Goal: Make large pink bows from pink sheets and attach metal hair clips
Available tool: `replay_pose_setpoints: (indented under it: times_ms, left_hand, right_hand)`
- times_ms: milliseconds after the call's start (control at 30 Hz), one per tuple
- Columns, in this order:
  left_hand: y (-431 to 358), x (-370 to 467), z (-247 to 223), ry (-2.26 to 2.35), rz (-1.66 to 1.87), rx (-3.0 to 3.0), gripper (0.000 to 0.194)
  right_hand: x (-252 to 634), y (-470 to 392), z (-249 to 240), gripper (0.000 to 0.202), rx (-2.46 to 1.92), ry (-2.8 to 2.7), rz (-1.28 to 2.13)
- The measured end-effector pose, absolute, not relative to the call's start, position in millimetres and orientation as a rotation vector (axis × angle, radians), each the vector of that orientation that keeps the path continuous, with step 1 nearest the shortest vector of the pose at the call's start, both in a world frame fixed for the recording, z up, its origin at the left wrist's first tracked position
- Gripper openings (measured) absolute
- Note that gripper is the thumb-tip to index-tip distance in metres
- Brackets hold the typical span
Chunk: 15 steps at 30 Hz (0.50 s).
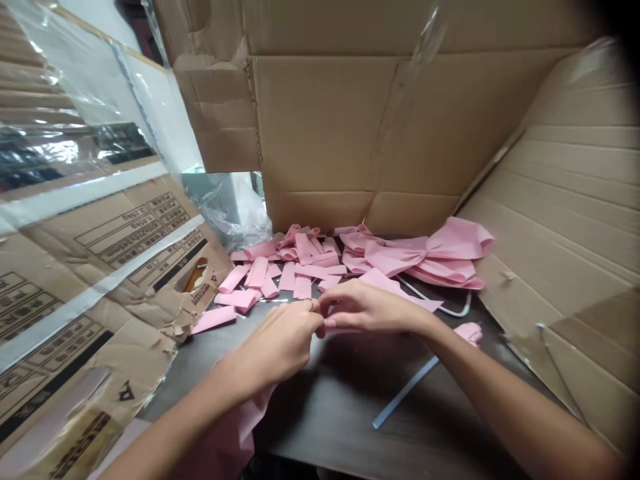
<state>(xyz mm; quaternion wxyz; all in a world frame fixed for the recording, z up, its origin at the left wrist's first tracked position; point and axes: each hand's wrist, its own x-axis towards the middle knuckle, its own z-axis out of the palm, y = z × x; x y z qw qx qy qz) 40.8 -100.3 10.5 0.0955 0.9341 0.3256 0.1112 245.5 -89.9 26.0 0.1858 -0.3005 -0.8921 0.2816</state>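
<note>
My left hand (295,330) and my right hand (357,307) meet above the dark table, fingertips pinched together. A little pink fabric (345,331) shows under my right fingers. What my left fingers grip is hidden behind its curled knuckles. Below my left forearm hangs a larger sheet of pink fabric (225,433). Just beyond the hands lie several folded pink strips (287,277) in a loose pile. To the right of them rests a stack of pink bows (425,253), with a flat pink piece (387,283) in front.
Cardboard walls stand at the back (320,127), right (575,220) and left (135,247). A pale blue stick (405,393) with a crumpled pink end (470,332) lies beneath my right forearm. A white curved rod (450,312) pokes from under the bows. Clear plastic (235,213) sits back left.
</note>
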Motion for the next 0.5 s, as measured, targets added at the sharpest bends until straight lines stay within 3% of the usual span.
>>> replay_pose_setpoints:
  times_ms: [233, 367, 500]
  left_hand:
    - [-82, 83, 17, 0.879, 0.404, 2.793, 0.028]
    - [-69, 88, 1, 0.846, 0.428, 2.725, 0.014]
    - [-59, 78, -21, 0.884, 0.396, 2.695, 0.013]
  right_hand:
    - [279, -101, 1, 0.002, -1.047, -2.266, 0.571]
    - [288, -102, -17, 0.01, -1.071, -2.27, 0.381]
    - [287, -100, -30, 0.015, -1.1, -2.376, 0.222]
